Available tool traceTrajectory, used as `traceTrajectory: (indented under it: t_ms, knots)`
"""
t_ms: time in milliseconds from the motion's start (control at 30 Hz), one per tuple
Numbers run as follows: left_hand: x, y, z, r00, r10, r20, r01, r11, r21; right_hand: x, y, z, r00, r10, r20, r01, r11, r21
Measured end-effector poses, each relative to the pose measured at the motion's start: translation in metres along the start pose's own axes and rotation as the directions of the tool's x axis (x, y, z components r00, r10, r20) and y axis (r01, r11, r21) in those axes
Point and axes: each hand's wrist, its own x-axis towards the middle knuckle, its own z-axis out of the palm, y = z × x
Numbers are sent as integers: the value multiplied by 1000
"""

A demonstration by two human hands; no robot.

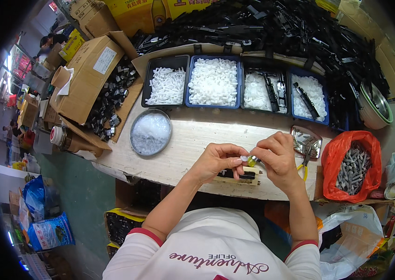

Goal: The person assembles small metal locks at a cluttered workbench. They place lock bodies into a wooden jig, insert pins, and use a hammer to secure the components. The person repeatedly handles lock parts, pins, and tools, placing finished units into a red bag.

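My left hand point(216, 162) pinches a small white plastic piece point(244, 158) between thumb and fingers above the table. Meeting it from the right, my right hand point(279, 161) is closed round a small tool-like thing with a bright yellow-green end point(252, 161); its kind is partly hidden by my fingers. The two held things touch or nearly touch. Just below my hands, a black elongated part point(235, 174) lies in a pale block point(239, 180) at the table's front edge.
Four bins of white plastic parts point(214, 80) line the back, before a heap of black parts point(272, 28). A round dish point(150, 132) stands left. At right are a small metal tray point(305, 140), yellow-handled pliers point(305, 165) and a red bag point(330, 172) of grey metal parts.
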Motion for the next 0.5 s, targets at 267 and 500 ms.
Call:
traceTrajectory:
  t_ms: [267,500]
  knots:
    - [-12,0,-2,1000,9,-18,-8,1000,16,9,-9,2,986,-90,141,91,996,1]
    - [-22,-13,-10,994,37,-101,-43,997,-65,1,-15,23,990,-56,132,46,996,71]
